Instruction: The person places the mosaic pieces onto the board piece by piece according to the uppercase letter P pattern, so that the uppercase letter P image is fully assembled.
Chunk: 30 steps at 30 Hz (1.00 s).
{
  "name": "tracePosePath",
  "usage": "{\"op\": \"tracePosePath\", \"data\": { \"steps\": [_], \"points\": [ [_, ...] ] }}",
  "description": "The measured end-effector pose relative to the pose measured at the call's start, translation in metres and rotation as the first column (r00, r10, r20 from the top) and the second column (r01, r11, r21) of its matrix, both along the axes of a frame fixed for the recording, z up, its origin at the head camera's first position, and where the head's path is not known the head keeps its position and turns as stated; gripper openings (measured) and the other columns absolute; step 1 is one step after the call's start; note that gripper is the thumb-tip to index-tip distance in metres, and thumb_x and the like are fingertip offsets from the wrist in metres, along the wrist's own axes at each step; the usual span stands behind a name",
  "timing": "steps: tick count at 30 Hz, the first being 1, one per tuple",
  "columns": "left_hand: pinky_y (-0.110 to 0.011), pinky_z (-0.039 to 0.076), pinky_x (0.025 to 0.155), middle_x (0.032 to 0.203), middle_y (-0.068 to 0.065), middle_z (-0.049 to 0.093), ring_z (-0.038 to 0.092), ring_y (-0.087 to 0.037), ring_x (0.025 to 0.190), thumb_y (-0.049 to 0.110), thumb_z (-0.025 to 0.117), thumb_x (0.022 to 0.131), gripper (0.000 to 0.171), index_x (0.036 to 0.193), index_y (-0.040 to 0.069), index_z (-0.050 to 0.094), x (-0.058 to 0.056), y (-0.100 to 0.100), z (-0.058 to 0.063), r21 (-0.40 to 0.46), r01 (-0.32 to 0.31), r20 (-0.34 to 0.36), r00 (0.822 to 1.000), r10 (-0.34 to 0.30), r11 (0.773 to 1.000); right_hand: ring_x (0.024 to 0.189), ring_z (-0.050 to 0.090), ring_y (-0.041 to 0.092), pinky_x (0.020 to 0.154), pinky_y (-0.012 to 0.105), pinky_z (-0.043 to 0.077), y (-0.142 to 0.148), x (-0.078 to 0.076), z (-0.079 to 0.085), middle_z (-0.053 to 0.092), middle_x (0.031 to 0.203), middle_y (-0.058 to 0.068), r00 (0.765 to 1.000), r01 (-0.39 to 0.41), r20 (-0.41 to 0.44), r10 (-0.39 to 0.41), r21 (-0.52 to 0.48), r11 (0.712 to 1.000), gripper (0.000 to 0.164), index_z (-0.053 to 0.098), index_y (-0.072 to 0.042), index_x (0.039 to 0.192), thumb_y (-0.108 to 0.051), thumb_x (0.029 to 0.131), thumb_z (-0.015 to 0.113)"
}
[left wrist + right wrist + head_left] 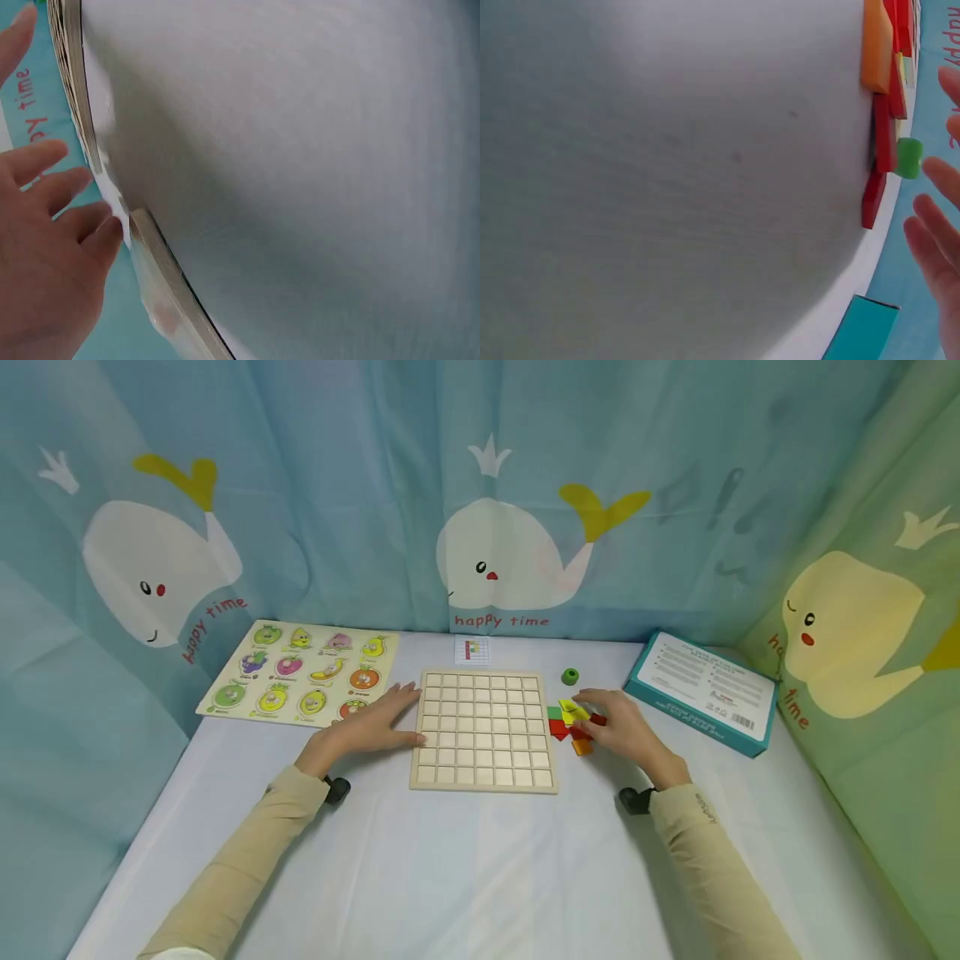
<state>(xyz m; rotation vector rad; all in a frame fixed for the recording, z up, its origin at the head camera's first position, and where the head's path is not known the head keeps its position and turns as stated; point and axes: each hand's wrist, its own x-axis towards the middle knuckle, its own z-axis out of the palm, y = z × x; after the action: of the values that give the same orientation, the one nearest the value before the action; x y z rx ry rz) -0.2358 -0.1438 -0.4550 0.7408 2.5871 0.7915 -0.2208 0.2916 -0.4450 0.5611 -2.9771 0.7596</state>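
Observation:
My left hand rests with fingers spread at the left edge of a square wooden grid board, its thumb at the frame. In the left wrist view its fingers reach toward the board's edge. On the board's right lies a small pile of coloured blocks: a green block, a red block, yellow pieces and an orange block. Over this pile is my right hand, partly covering it. The right wrist view shows its fingers loosely bent and apart from the blocks.
A fruit puzzle board lies at the left. Behind the grid board is a small pattern card. A green bead stands behind the blocks, and a teal-and-white box lies at the right. Curtains hang around the table.

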Motion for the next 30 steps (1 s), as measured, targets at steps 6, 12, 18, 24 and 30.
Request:
{"op": "tracePosePath", "data": {
  "steps": [6,12,18,24,30],
  "points": [
    [-0.058,0.014,0.127,0.172,-0.018,0.014,0.005,-0.041,0.159,0.049,0.076,0.09,0.102,0.163,0.002,0.023,0.0037,0.0009,-0.0006,-0.017,0.03,0.041,0.999,-0.03,0.999,0.113,0.065,0.041,0.098,0.058,0.055,-0.0015,0.0008,-0.0051,0.066,0.132,0.024,0.999,0.032,0.04,-0.031,-0.04,0.999,0.034,0.069,0.002,0.127,-0.006,0.094,0.071],
    [-0.058,0.015,0.128,0.173,-0.014,0.015,0.004,-0.04,0.16,0.045,0.082,0.085,0.107,0.164,0.003,0.023,0.0035,0.0025,-0.0024,-0.047,0.04,0.052,0.998,-0.037,0.998,0.103,0.064,0.036,0.091,0.053,0.057,-0.0028,-0.0018,-0.0059,0.069,0.124,0.021,0.996,0.053,0.069,-0.05,-0.044,0.998,0.028,0.073,0.001,0.122,-0.006,0.094,0.071],
    [-0.058,0.015,0.127,0.172,-0.016,0.014,0.003,-0.042,0.159,0.043,0.084,0.084,0.108,0.164,0.002,0.022,0.0041,0.0028,-0.0025,-0.068,0.047,0.042,0.998,-0.044,0.997,0.094,0.063,0.03,0.084,0.044,0.058,-0.0056,-0.0031,-0.0077,0.07,0.114,0.017,0.996,0.052,0.071,-0.049,-0.034,0.998,0.024,0.075,-0.001,0.117,-0.007,0.093,0.073],
    [-0.059,0.014,0.127,0.172,-0.018,0.015,0.003,-0.043,0.159,0.041,0.084,0.085,0.107,0.163,0.0,0.022,0.005,0.0046,0.0015,-0.055,0.048,0.059,0.997,-0.045,0.997,0.087,0.059,0.025,0.073,0.031,0.054,-0.0068,0.0016,-0.0085,0.069,0.104,0.012,0.994,0.048,0.096,-0.044,-0.044,0.998,0.019,0.077,-0.003,0.108,-0.009,0.09,0.078],
    [-0.059,0.014,0.127,0.172,-0.017,0.014,0.003,-0.042,0.159,0.041,0.084,0.085,0.107,0.163,0.001,0.022,0.0044,0.0045,0.0005,-0.059,0.04,0.056,0.998,-0.037,0.997,0.087,0.06,0.023,0.075,0.032,0.054,-0.0027,0.0038,-0.0084,0.07,0.103,0.012,0.995,0.044,0.096,-0.039,-0.052,0.998,0.02,0.077,-0.004,0.109,-0.011,0.091,0.079]
  ]
}}
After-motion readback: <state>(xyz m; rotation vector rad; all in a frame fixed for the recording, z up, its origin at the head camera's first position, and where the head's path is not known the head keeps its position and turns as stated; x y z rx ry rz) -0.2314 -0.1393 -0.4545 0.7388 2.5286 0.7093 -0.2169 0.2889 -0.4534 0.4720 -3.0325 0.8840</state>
